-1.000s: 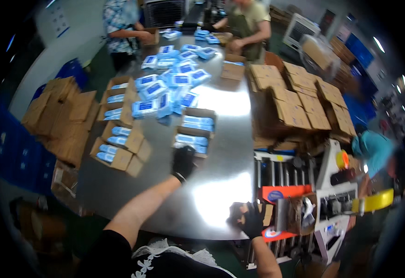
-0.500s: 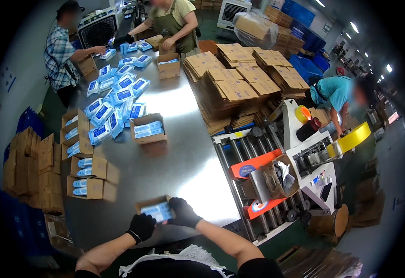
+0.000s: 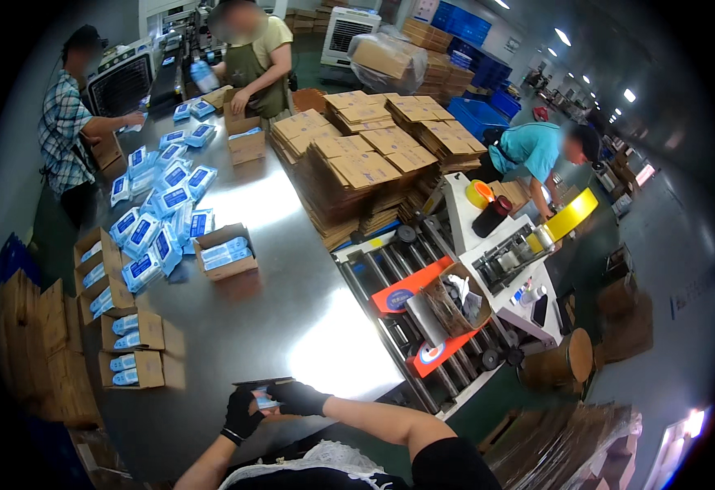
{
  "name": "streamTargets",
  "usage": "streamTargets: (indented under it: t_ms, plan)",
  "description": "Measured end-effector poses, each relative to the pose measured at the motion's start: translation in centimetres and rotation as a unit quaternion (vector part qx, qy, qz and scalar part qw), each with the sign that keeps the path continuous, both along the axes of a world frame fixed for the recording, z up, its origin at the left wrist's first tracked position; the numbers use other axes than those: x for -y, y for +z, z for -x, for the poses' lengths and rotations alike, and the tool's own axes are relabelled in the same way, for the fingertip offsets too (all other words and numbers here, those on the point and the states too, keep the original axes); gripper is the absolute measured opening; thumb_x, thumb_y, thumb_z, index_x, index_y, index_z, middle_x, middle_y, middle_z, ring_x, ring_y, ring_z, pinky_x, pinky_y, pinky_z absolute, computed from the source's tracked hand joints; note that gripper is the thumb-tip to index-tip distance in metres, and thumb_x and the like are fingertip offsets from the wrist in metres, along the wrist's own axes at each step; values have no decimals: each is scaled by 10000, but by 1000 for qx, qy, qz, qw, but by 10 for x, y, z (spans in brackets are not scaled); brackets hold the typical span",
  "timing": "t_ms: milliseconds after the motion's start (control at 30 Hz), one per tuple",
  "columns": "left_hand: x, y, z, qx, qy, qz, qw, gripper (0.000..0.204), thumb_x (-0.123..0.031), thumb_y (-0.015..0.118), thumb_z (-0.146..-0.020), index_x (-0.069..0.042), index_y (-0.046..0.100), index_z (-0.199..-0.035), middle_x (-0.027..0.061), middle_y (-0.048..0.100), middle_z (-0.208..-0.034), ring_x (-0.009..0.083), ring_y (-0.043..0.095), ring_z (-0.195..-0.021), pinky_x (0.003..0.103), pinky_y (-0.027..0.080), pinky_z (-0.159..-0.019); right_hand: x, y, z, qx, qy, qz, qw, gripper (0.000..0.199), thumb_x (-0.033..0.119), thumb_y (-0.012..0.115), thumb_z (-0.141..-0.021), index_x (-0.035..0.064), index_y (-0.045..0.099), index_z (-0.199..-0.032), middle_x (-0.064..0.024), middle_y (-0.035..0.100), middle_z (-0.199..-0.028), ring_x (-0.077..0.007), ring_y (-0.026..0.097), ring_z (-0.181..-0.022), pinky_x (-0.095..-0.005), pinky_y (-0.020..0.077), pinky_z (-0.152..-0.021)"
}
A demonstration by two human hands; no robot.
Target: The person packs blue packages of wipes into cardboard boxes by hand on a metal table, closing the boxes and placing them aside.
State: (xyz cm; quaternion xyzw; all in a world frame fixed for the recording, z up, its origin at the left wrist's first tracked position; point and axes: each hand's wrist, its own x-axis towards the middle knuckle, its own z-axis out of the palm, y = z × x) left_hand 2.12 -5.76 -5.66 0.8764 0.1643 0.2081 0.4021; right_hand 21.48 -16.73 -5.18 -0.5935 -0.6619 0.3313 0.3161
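Both my hands wear black gloves and meet at the near edge of the steel table (image 3: pixel 292 318). My left hand (image 3: pixel 241 415) and my right hand (image 3: pixel 296 398) grip a small brown carton (image 3: pixel 263 400) holding blue-and-white packs. The carton is close to my chest and mostly hidden by my fingers. Farther up the table stands an open carton (image 3: pixel 225 252) with blue packs inside, beside a loose heap of blue packs (image 3: pixel 161 208).
Filled open cartons (image 3: pixel 129 335) line the table's left edge. Flat cardboard stacks (image 3: pixel 366 159) sit at the right. A roller conveyor with a taping machine (image 3: pixel 455 302) stands right of me. Two people work at the far end, another in a teal shirt (image 3: pixel 529 151) stands behind the machine.
My left hand drew back from the far carton and joined my right on a small carton at the near edge. My view swung toward the right.
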Motion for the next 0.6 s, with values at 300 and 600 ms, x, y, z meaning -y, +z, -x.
streamTargets:
  t_ms: [300,600]
  plan:
    - [13,-81,4,12,213,538,816,640,-247,669,-749,-46,373,-1280,135,526,-1181,276,479,-1121,435,369,-960,-45,40,38,112,-72,-203,970,411,215,631,-809,84,568,-1194,-145,586,-1150,-291,551,-1088,-416,416,-939]
    - [38,-43,-93,5,-174,673,718,550,-371,477,-920,-70,385,-1371,155,461,-1329,287,418,-1241,497,299,-1039,48,25,-19,159,-133,-69,976,528,403,662,-777,135,540,-1216,-97,503,-1289,-265,425,-1237,-528,223,-1083]
